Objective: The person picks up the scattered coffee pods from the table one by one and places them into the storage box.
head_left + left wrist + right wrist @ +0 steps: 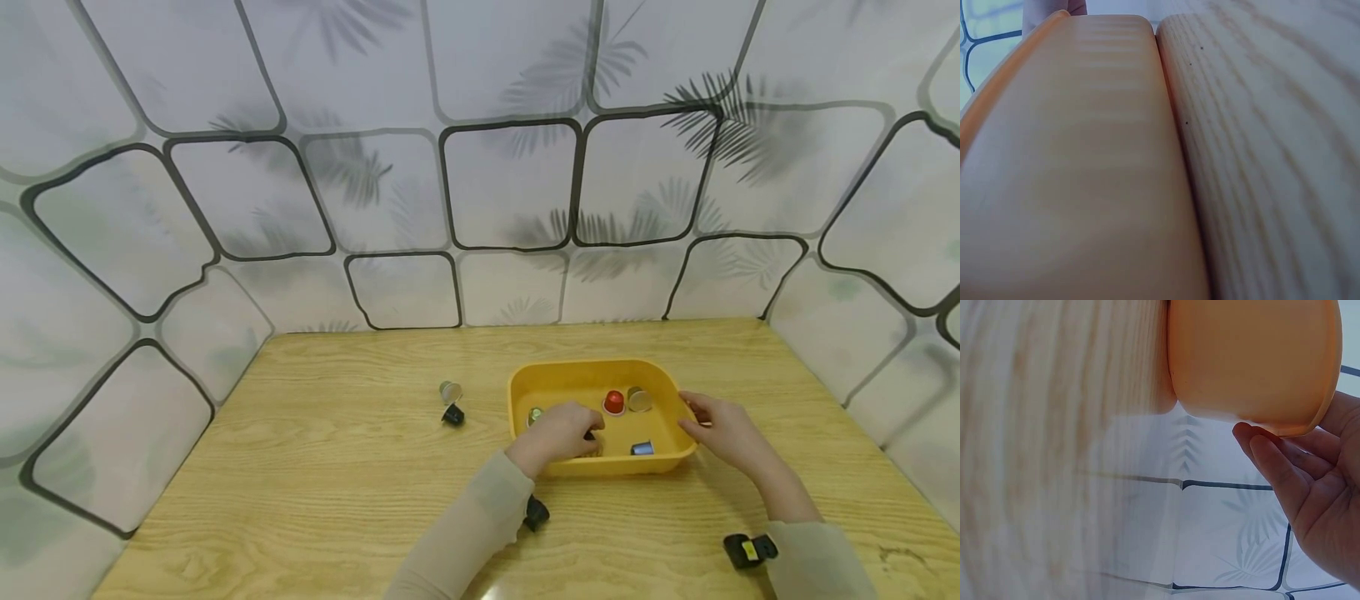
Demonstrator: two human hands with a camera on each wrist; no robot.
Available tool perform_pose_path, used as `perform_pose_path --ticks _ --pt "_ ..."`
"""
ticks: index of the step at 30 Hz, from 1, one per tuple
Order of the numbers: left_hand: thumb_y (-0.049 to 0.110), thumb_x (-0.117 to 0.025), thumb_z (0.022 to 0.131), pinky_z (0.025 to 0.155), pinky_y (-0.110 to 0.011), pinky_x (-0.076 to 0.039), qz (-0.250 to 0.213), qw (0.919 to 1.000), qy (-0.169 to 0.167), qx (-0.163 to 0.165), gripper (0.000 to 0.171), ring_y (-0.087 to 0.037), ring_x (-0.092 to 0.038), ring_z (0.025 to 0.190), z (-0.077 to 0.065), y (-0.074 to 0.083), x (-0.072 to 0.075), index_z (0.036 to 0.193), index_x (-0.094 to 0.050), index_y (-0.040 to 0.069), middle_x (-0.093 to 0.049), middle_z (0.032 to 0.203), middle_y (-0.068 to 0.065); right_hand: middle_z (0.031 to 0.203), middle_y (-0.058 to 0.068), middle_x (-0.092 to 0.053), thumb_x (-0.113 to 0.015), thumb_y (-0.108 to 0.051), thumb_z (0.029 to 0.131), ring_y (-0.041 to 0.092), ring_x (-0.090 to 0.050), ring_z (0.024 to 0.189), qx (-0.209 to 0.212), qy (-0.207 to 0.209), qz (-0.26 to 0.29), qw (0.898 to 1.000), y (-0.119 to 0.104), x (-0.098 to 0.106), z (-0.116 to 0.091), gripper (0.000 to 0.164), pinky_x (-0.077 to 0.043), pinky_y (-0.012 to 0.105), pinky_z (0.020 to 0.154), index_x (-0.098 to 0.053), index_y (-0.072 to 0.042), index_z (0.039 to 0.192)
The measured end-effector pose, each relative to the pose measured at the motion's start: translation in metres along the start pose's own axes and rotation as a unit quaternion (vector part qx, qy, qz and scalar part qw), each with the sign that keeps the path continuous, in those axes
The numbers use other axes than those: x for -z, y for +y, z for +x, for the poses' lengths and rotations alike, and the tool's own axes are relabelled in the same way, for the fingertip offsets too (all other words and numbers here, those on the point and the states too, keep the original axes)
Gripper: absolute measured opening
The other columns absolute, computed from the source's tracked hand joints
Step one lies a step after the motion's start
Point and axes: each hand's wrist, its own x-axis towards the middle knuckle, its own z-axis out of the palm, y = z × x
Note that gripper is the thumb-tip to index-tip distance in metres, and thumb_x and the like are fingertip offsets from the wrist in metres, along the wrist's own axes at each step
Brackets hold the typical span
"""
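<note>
A yellow tray [577, 468] stands on the table with several coffee capsules in it. My left hand [558, 435] reaches over its near rim, fingers bent down inside, and pinches a black coffee capsule [589, 435], mostly hidden by the fingers. In the tray lie a red capsule [613, 402], a capsule with its pale lid up [639, 400], a blue capsule [642, 448] and a green capsule [535, 414], partly behind the left hand. At the tray's right end, my right hand [723, 429] holds the rim; its fingers [1279, 465] show beside the tray wall in the right wrist view.
Left of the tray, a pale green capsule [450, 392] and a black capsule [453, 415] lie close together on the wooden table [337, 483]. A patterned backdrop [510, 183] rises behind and at both sides. Black wrist cameras sit by both sleeves.
</note>
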Motion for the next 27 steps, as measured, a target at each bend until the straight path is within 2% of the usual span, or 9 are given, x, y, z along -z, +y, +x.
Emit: perform_pose_path --ticks 20,27 --pt "0.025 -0.066 0.08 0.054 -0.013 -0.035 0.005 1.0 -0.004 0.007 0.012 -0.003 -0.04 0.056 -0.0007 0.0014 0.0004 0.075 -0.058 0.017 -0.052 0.066 0.01 0.098 0.031 -0.055 -0.059 -0.005 0.083 0.04 -0.057 0.085 0.003 -0.002 -0.002 1.0 -0.002 0.0013 -0.0008 0.043 -0.05 0.042 0.066 -0.044 0.017 0.117" --pt "0.024 -0.066 0.081 0.051 -0.014 -0.031 0.001 1.0 0.0 0.004 0.016 -0.004 -0.036 0.054 -0.0009 0.0011 -0.0001 0.072 -0.054 0.017 -0.046 0.061 0.01 0.097 0.029 -0.056 -0.06 -0.005 0.083 0.038 -0.057 0.084 0.0 -0.003 -0.004 1.0 -0.002 0.0008 -0.0008 0.044 -0.05 0.041 0.065 -0.044 0.017 0.117"
